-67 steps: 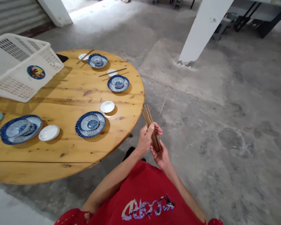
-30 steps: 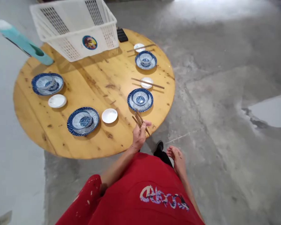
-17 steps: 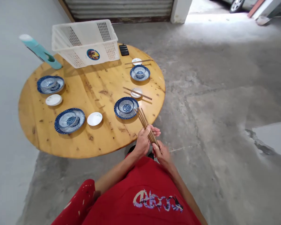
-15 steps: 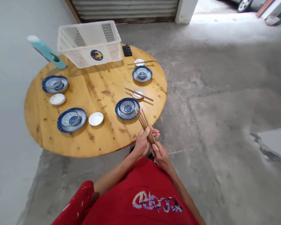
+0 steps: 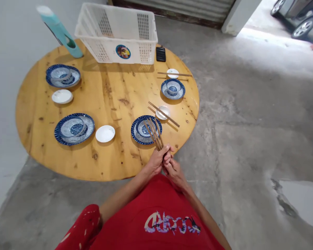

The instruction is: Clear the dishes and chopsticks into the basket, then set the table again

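Several wooden chopsticks (image 5: 155, 134) fan out from my hands over the table's front edge. My left hand (image 5: 159, 158) is closed around them, thumb on top. Close against it, my right hand (image 5: 172, 168) is closed at their lower ends, which the fingers hide. Beneath the chopstick tips stands a glass bowl (image 5: 141, 127) on a blue-patterned plate (image 5: 135, 138). Just beyond, a pair of chopsticks (image 5: 169, 118) rests across a small white dish (image 5: 160, 111).
On the wooden table (image 5: 120, 152), a white plastic basket (image 5: 135, 52) stands at the back beside a turquoise holder (image 5: 65, 38) and a black object (image 5: 161, 54). More patterned plates with bowls (image 5: 90, 133) and white dishes (image 5: 105, 134) lie left; another plate (image 5: 182, 92) sits back right.
The view has shifted, bringing the table nearer. My hands have drawn closer together around the chopsticks, and the tips now show over the plate and bowl.
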`<action>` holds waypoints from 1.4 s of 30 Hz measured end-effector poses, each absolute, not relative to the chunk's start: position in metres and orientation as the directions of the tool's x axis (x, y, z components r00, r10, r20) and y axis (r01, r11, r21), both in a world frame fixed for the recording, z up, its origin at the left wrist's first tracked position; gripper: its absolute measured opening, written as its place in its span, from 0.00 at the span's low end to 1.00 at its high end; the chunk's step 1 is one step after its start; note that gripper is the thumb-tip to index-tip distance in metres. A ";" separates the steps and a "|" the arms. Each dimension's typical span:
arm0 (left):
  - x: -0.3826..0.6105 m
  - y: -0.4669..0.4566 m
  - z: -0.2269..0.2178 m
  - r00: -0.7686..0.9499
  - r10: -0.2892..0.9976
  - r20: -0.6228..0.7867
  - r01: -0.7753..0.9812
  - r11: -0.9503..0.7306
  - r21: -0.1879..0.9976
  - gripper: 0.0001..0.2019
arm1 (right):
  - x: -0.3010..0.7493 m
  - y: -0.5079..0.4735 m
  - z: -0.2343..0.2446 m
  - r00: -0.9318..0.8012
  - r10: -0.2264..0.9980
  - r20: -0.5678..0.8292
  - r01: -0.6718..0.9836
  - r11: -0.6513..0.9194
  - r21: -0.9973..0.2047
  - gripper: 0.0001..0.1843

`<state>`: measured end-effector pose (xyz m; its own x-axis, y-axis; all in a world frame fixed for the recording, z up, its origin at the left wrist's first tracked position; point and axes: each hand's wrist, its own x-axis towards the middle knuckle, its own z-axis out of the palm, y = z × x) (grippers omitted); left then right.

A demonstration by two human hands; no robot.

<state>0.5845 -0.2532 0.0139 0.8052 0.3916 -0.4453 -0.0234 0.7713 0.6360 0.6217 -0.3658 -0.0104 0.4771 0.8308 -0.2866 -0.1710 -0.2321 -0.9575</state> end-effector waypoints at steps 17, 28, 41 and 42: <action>0.678 -0.219 0.011 0.426 0.692 -0.583 -0.347 0.720 0.601 0.22 | 0.839 -0.254 -0.057 0.435 0.896 -0.087 0.844 -0.440 -0.307 0.18; 0.760 -0.233 0.001 0.088 0.841 -0.534 -0.541 0.490 0.683 0.23 | 0.897 -0.257 -0.042 0.038 0.956 -0.292 0.923 -0.145 -0.356 0.20; 0.805 -0.231 0.013 0.126 0.900 -0.417 -0.395 0.431 0.811 0.28 | 0.897 -0.305 0.005 -0.029 0.973 -0.229 0.974 -0.025 -0.227 0.18; 0.806 -0.231 0.013 0.130 0.901 -0.413 -0.392 0.429 0.813 0.27 | 0.898 -0.306 0.002 -0.017 0.980 -0.196 0.979 -0.023 -0.203 0.18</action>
